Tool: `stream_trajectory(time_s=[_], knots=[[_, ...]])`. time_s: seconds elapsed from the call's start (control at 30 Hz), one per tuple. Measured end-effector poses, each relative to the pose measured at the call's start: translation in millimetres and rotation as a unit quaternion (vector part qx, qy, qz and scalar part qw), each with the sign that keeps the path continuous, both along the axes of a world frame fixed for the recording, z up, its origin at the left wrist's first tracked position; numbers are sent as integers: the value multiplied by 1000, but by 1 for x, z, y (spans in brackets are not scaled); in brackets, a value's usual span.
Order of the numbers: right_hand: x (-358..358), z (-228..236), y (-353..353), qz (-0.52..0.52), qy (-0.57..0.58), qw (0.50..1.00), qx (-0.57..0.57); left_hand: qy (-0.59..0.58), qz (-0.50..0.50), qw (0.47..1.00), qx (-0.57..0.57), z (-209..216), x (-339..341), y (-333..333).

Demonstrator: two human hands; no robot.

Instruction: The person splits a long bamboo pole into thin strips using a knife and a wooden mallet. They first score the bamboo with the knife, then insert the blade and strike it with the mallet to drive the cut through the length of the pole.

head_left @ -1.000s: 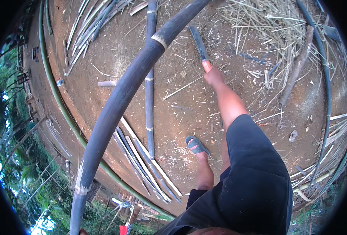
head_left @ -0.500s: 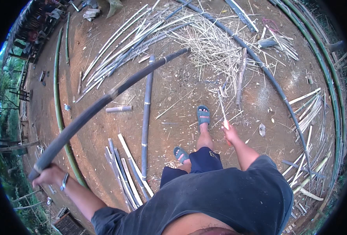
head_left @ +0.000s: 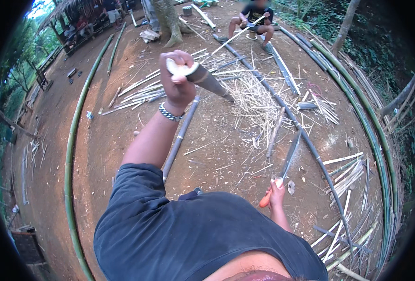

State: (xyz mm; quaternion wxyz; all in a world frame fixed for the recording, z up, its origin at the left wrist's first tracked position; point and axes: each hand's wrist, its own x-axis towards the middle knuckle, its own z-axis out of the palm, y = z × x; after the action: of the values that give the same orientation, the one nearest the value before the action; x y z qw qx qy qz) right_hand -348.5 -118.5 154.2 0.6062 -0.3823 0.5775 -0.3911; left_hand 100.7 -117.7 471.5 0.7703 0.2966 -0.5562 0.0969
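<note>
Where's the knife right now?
In the head view, right of centre: the knife is in the right hand, pointing toward the long dark pole on the ground.

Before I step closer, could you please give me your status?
Left fingers closed around dark bamboo pole, near end. Right fingers gripping machete, pointed ahead. Pale strips heaped ahead, seated person beyond.

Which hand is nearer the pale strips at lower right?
Right. The right hand, holding the machete, is left of the strips; the left hand, raised, is farther left.
</note>
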Motion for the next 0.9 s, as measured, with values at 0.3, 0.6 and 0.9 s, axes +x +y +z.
stream_trajectory(time_s=[0.3,0.6,0.9], knots=[[-44,165,47,133,-6,965,-226,-131,-56,983,118,-21,-179,-12],[-100,247,79,260,128,908,-303,-193,-8,966,173,-52,-257,12],[-93,261,68,317,198,853,-365,-182,19,959,217,-72,-273,43]])
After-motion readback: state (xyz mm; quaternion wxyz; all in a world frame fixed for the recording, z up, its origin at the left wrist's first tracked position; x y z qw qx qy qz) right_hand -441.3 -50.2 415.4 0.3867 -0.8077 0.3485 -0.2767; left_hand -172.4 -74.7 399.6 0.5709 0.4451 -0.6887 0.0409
